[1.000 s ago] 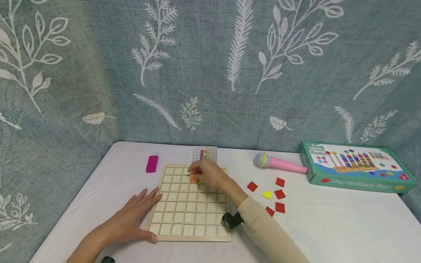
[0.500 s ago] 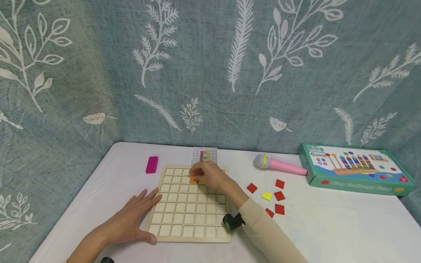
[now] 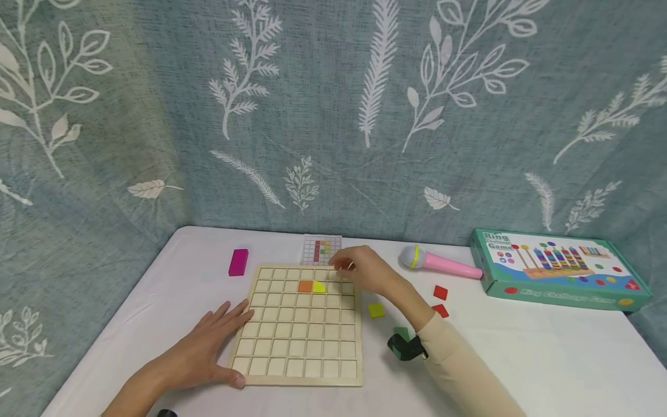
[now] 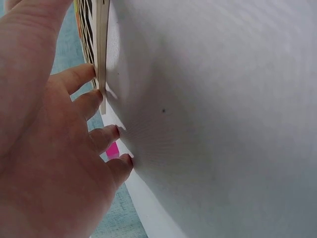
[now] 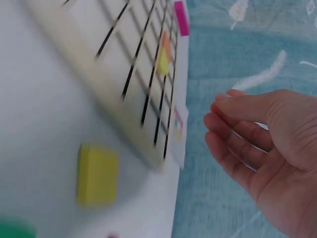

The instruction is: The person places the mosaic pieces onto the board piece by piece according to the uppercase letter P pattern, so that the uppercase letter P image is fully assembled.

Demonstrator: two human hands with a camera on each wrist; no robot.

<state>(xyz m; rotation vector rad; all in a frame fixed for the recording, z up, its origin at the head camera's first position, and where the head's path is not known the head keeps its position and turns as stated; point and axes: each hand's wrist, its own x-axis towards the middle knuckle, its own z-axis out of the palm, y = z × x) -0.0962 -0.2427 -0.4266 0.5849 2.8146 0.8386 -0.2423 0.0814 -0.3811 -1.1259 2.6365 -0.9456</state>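
Left grip [image 3: 205,347] sat spread against the square pale-wood grid board [image 3: 297,331], right grip [image 3: 367,271] kinda loosely curled near its corner.

Wooden grid board [image 3: 295,331] — flat | orange tile [image 3: 305,286], yellow tile [image 3: 318,288] — adjacent cells

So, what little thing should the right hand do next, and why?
I'd guess it should pick up a red tile from the table's right side: the card shows red squares, while the board shows only an orange tile and a yellow piece. The right hand seems to hold nothing.
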